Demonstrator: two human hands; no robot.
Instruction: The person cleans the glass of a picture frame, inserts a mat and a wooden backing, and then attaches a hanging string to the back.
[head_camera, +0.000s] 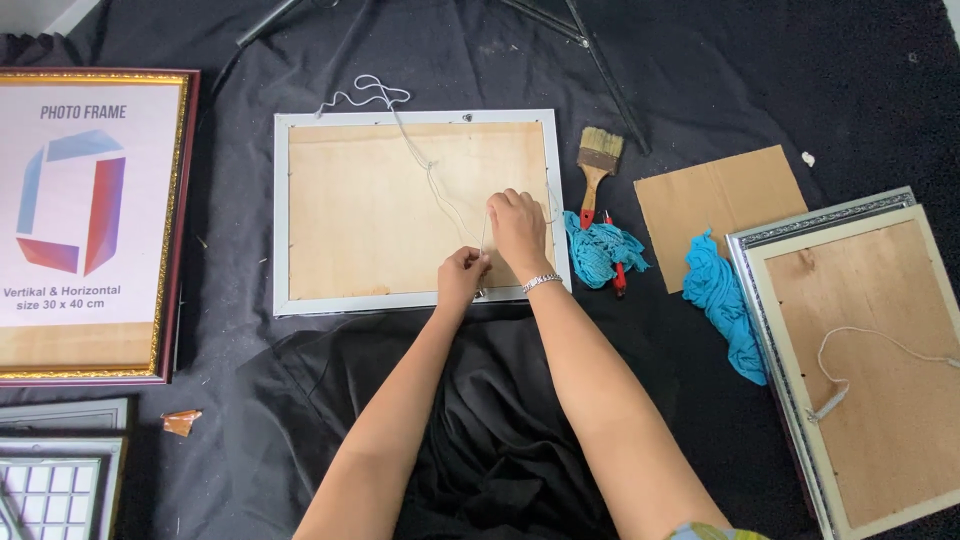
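A white picture frame (283, 210) lies face down on the black cloth, its plywood backing (360, 205) up. A white string (420, 155) runs from beyond the frame's top edge across the backing to my hands. My left hand (462, 275) pinches the string near the frame's lower edge. My right hand (518, 228), with a bracelet on its wrist, rests fingers-down on the backing and holds the string just above the left hand.
A paintbrush (597, 160), a blue rag (600, 248) and a red-handled tool (619, 277) lie right of the frame. Further right are cardboard (720, 205), another blue rag (722, 300) and a second face-down frame (860, 350) with string. A gold-edged frame (170, 230) lies at left.
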